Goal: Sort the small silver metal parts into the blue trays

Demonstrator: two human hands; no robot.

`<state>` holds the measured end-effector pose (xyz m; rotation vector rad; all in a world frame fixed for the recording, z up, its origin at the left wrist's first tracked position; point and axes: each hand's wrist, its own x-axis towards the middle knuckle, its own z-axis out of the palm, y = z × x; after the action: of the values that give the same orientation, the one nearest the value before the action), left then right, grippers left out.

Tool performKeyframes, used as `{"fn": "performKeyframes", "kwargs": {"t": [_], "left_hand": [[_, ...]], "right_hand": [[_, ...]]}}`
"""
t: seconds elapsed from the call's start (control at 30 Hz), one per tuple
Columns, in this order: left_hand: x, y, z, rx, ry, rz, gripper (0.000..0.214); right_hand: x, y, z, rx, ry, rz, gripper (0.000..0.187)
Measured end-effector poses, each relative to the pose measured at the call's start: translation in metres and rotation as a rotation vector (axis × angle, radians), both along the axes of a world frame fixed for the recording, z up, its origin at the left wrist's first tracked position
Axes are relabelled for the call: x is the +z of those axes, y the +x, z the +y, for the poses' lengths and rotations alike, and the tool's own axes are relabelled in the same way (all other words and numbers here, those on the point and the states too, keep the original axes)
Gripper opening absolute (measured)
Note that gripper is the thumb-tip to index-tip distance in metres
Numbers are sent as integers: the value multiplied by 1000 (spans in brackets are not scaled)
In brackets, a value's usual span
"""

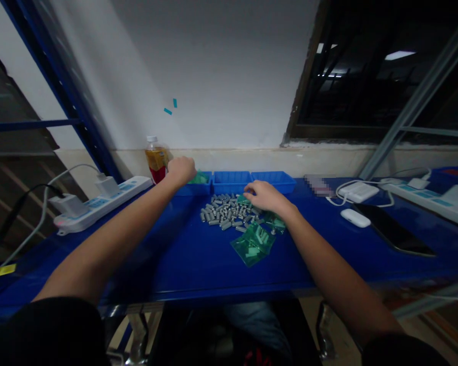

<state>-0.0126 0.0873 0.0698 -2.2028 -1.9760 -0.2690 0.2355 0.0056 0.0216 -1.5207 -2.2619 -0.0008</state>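
My left hand (pixel 182 169) is curled into a fist over the left blue bin, its fingertips hidden from view. Just beside it, a green plastic bag (pixel 200 178) lies in that bin. My right hand (pixel 266 196) reaches over the right side of a pile of small grey metal cylinders (pixel 225 211). Its fingers are bent, with thumb and fingertips at a small green bag (pixel 243 200) on the pile. Nearer me, a green zip bag (pixel 254 245) holding several cylinders lies on the blue table. Partly under my right wrist is another green bag (pixel 275 222).
The middle bin (pixel 232 178) and right bin (pixel 274 179) stand against the wall. A drink bottle (pixel 156 160) is behind my left hand. Power strips (pixel 99 203) sit at both sides. On the right lie a phone (pixel 397 231), a white earbud case (pixel 354 218) and a cabled charger (pixel 356 192).
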Motion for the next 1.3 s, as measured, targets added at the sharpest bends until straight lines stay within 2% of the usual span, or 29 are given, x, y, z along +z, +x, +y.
{"fn": "performKeyframes", "kwargs": {"t": [0.07, 0.2, 0.3, 0.43, 0.53, 0.67, 0.77, 0.83, 0.9, 1.0, 1.07, 1.1, 1.17, 1.23, 1.3], "left_hand": [[-10, 5, -19, 8, 91, 51, 44], [-38, 17, -59, -200, 139, 59, 45], [-54, 20, -76, -348, 113, -37, 37], [-59, 23, -86, -464, 54, -273, 31], [-56, 29, -90, -449, -80, -570, 38], [-50, 34, -93, -296, -477, -1164, 58], [-48, 29, -90, -216, -610, -1376, 45], [-48, 24, -87, -229, -524, -1345, 31], [-50, 21, -86, -320, -274, -1167, 24], [-54, 21, -90, -565, 150, -723, 22], [-57, 23, -96, -709, 285, -495, 29], [-57, 24, -99, -755, 308, -437, 33], [-57, 27, -103, -803, 294, -424, 36], [-55, 30, -104, -770, 210, -551, 35], [-51, 32, -102, -635, 43, -816, 39]], "right_hand": [[-3, 5, 1, -7, -103, -83, 26], [-9, 1, -1, -21, -120, -168, 34], [-8, -3, -3, -78, -81, -202, 24], [-2, -3, -6, -133, -11, -156, 21], [1, -9, -8, -72, 88, -15, 21], [-1, -28, -17, 146, 236, 155, 23], [-6, -45, -26, 303, 294, 153, 22], [-9, -53, -30, 330, 291, 187, 20], [-11, -59, -30, 289, 220, 344, 21], [-13, -63, -24, 193, -71, 790, 41], [-15, -62, -18, 147, -259, 1070, 51], [-16, -61, -15, 120, -300, 1157, 52], [-18, -58, -11, 52, -247, 1167, 47], [-20, -54, -10, 21, -69, 979, 39], [-21, -52, -11, 81, 125, 705, 31]]}}
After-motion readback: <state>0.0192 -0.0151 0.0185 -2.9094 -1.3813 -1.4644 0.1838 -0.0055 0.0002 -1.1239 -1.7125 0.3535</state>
